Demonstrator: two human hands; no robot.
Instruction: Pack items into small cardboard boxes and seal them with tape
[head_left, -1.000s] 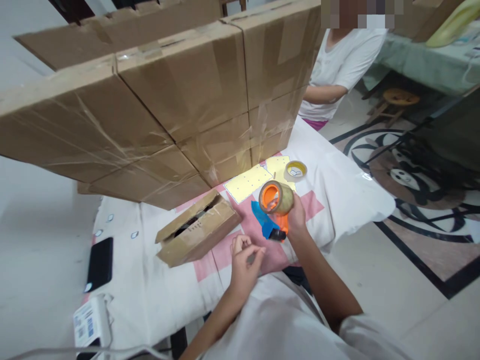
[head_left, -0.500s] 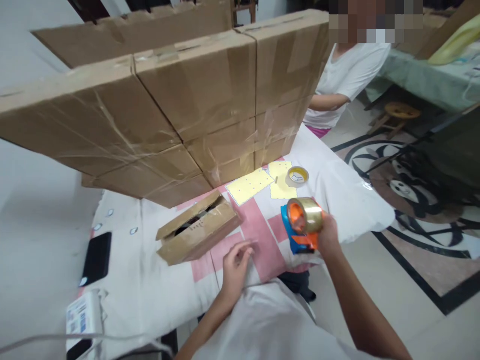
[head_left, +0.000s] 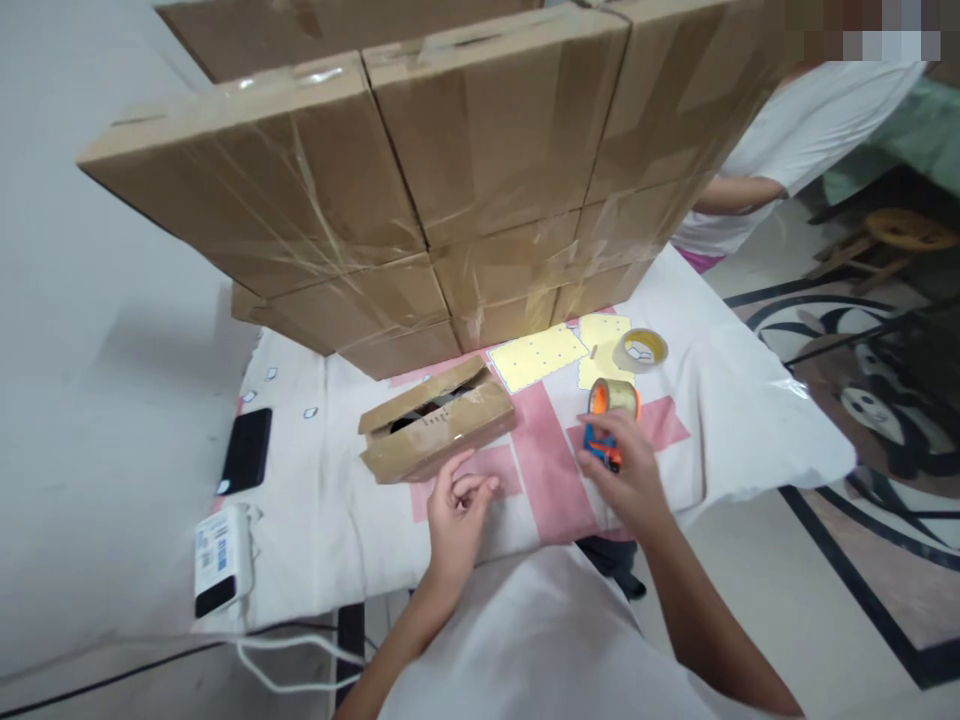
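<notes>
A tape dispenser (head_left: 602,450), blue and orange with a roll of brown tape, rests on the cloth right of centre. My right hand (head_left: 630,470) is over its near side, with thumb and fingers apart. Loosely curled, my left hand (head_left: 459,508) is just in front of a small cardboard box (head_left: 442,425); its thumb and index finger are apart and nothing shows between them. The box's top flaps gape slightly over a dark inside. Behind the dispenser lies a loose tape roll (head_left: 643,348).
Large taped cartons (head_left: 502,130) form a wall across the back of the cloth-covered table (head_left: 300,540). A black phone (head_left: 247,450) and a white labelled device (head_left: 223,560) lie at the left. A person in a white top (head_left: 810,120) is at the back right.
The tape dispenser has come down from my right hand's grip onto the cloth, and that hand has opened. My left hand's fingers have shifted apart a little. The view has moved left.
</notes>
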